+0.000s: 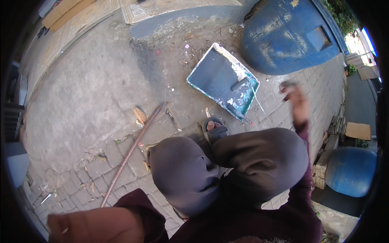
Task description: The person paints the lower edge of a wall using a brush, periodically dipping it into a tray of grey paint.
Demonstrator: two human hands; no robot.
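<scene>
My right hand (298, 103) is raised on the right, beside the paint tray and below the big blue barrel. Its fingers are curled at a small dark-grey thing (288, 85), too blurred to name. Low on the left, my left hand (97, 224) is close and smeared, its fingers not readable. On the ground ahead lies a paint tray (210, 75) with dark grey paint and white and teal smears. A paint roller (240, 84) rests in it, its thin wire handle reaching over the right rim. At the near edge a paintbrush (239, 112) lies across the tray.
A long thin pole (131, 150) lies slanting on the paving at my left, beside a dry leaf (140, 116). The large blue barrel (287, 36) is at the far right, another blue container (350, 171) nearer. A low step (182, 26) runs along the back.
</scene>
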